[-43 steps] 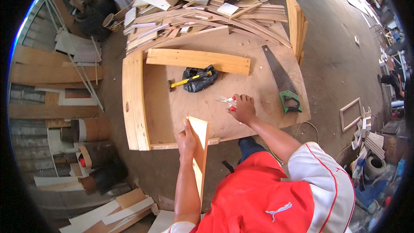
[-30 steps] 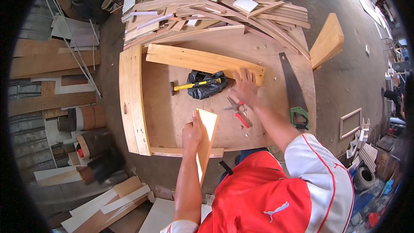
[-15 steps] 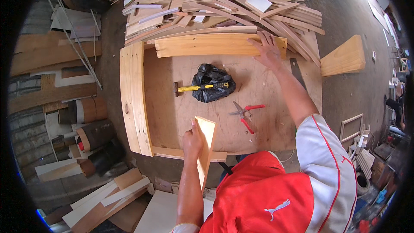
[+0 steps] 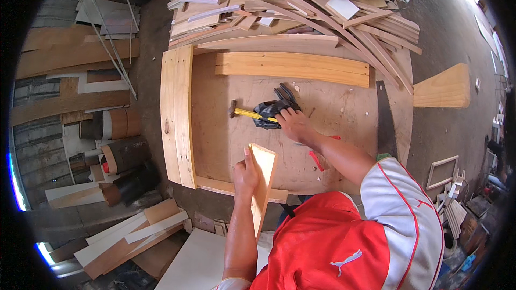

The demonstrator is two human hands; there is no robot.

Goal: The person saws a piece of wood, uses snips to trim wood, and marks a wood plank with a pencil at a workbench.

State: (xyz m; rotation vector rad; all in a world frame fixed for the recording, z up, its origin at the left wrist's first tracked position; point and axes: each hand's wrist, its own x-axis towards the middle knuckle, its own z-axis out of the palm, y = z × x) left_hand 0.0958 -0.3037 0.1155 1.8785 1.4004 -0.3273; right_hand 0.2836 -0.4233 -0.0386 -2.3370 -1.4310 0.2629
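Your left hand (image 4: 245, 176) is closed around a short board (image 4: 264, 169) at the lower centre of the frame, the thumb lying near its top end, with the fingertips hidden from view. Your right hand (image 4: 294, 124), at the centre, has its fingers bent down over the black plastic bag (image 4: 267, 109), by the end of the hammer's yellow handle; you can't tell here whether they pinch bag, handle or both.

The hammer (image 4: 246, 113) lies across the bag, its head toward the left of the frame. A pair of black handles (image 4: 285, 93) sticks out just above the bag. Your right forearm partly covers the red-handled snips (image 4: 316, 161), right of centre.

Above your right hand, a long plank (image 4: 295, 67) lies across the worktable (image 4: 209, 113). The saw (image 4: 385, 115) rests at the right side of the tabletop, two joined boards (image 4: 177, 115) stand along the left, and scrap wood (image 4: 247, 6) is heaped at the top of the frame.
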